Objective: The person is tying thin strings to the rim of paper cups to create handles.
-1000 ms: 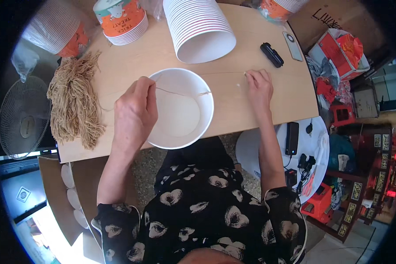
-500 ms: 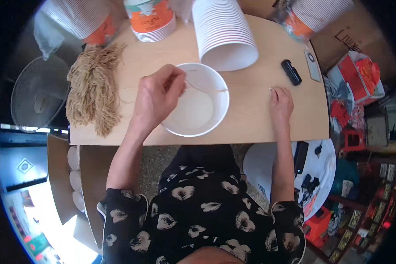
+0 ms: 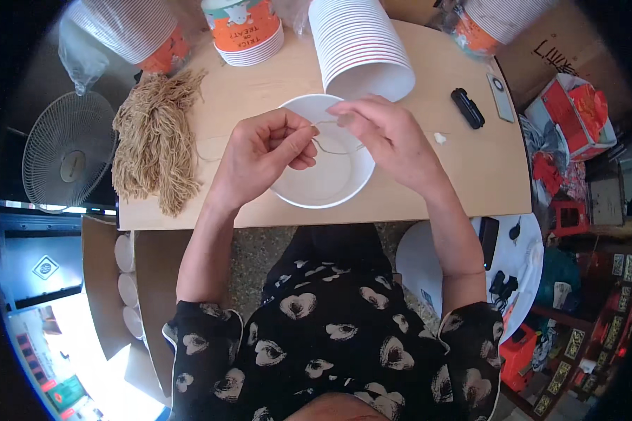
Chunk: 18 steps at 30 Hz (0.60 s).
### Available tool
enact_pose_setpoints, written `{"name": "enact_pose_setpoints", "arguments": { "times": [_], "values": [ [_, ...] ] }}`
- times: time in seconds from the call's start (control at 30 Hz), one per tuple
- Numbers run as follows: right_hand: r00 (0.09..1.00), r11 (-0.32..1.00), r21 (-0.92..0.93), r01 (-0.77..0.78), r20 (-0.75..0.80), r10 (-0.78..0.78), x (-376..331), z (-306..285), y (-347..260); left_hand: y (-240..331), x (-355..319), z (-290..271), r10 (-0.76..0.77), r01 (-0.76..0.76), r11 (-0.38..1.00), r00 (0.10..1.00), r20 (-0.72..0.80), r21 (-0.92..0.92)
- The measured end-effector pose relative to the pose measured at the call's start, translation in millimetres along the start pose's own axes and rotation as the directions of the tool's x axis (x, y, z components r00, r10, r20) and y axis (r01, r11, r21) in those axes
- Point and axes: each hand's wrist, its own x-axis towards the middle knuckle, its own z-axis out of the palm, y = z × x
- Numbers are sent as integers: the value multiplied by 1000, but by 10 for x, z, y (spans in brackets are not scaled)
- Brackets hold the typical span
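Observation:
A white paper bucket stands on the table with its mouth facing up. Over its left rim my left hand is closed, thumb and fingertips pinching a thin beige string. The string loops above the bucket's inside toward my right hand, whose bent fingers close around it over the right rim; the exact grip is partly hidden. A bundle of tan strings lies left of my left hand. To the right of my right hand sits a small white lump.
A nested stack of white buckets lies behind the bucket. Orange printed buckets stand at the back left. A black clip-like object and a pale flat device lie at right. A fan is beyond the left edge.
My right hand has left the tabletop at right and come over the bucket to the string. My left hand has moved slightly right and down. The white lump now shows on the table.

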Motion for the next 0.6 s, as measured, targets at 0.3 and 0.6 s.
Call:
{"name": "enact_pose_setpoints", "arguments": {
  "times": [0.3, 0.6],
  "values": [
    [933, 940, 162, -301, 254, 255, 58, 129, -188, -73, -119, -84, 34, -32, 999, 999, 29, -39],
    [984, 971, 167, -170, 79, 159, 23, 219, -216, -32, -111, -173, -5, 18, 987, 997, 77, -161]
  ]
}}
